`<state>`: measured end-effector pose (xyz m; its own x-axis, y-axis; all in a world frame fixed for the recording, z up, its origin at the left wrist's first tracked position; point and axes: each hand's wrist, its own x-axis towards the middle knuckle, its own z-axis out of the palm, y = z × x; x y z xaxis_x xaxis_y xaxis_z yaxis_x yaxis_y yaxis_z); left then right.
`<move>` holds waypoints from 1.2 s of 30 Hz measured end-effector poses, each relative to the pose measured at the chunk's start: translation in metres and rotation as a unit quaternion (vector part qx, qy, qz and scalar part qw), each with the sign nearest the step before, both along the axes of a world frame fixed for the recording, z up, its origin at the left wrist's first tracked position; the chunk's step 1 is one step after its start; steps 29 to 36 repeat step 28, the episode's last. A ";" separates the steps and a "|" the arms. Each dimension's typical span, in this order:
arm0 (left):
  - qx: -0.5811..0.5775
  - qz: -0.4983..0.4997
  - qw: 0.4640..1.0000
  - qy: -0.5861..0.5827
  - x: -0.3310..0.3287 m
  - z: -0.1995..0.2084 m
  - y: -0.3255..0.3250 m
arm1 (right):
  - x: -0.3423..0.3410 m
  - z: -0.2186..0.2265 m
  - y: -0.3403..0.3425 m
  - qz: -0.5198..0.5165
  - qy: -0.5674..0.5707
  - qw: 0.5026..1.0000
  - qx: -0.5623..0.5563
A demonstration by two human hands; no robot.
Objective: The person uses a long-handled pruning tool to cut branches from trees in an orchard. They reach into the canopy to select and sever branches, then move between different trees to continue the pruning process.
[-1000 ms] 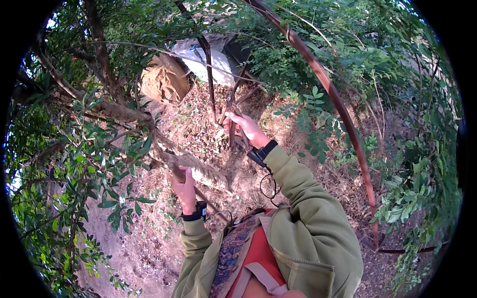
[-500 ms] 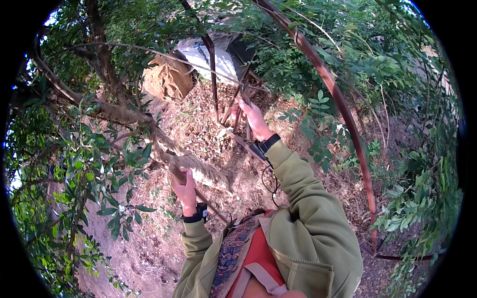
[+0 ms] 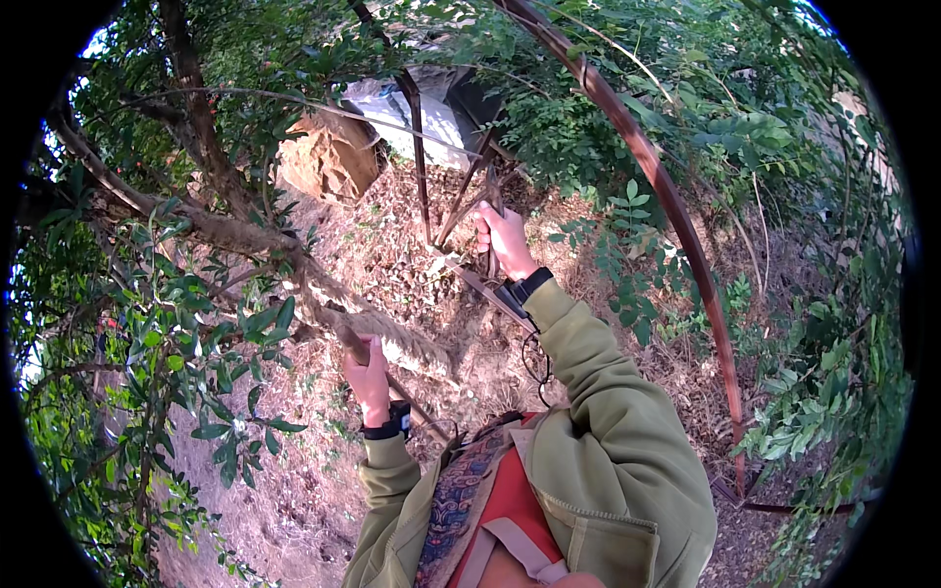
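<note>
My left hand (image 3: 367, 380) is closed around a smooth brown stick (image 3: 416, 406). Its upper end sticks out above my fingers, beside the rough tree limb (image 3: 392, 338); the rest slants down toward my waist. Farther forward, my right hand (image 3: 505, 240) is closed on a thin, dark brown upright piece (image 3: 493, 186) that shows above my knuckles. Whether that is a branch or a handle, I cannot tell. Thin brown bars (image 3: 421, 162) meet just left of this hand, and a flat bar (image 3: 480, 284) runs below its wrist.
A long reddish-brown rail (image 3: 676, 211) curves down my right side. Leafy branches (image 3: 225, 392) crowd the left, and green shrubs (image 3: 774, 147) the right. Dry leaves cover the ground (image 3: 412, 216) below. A tan sack (image 3: 328, 162) and a white sheet (image 3: 407, 122) lie at the far side.
My right hand has shifted slightly right and down, and the piece in it has moved a little to the right. The left hand keeps its hold, almost unmoved.
</note>
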<state>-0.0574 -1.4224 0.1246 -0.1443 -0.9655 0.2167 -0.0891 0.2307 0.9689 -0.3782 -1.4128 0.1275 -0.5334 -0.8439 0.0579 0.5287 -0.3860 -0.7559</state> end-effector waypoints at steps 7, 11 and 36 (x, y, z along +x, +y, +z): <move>0.002 -0.010 1.000 0.011 0.000 -0.008 -0.002 | 0.008 -0.034 0.000 0.073 -0.199 0.976 0.040; 0.020 -0.010 1.000 0.006 -0.002 -0.005 -0.001 | 0.016 -0.089 0.006 0.229 -0.286 0.930 0.013; -0.013 0.018 0.999 0.024 0.024 0.000 0.006 | 0.088 0.089 -0.026 0.239 0.123 0.961 -0.063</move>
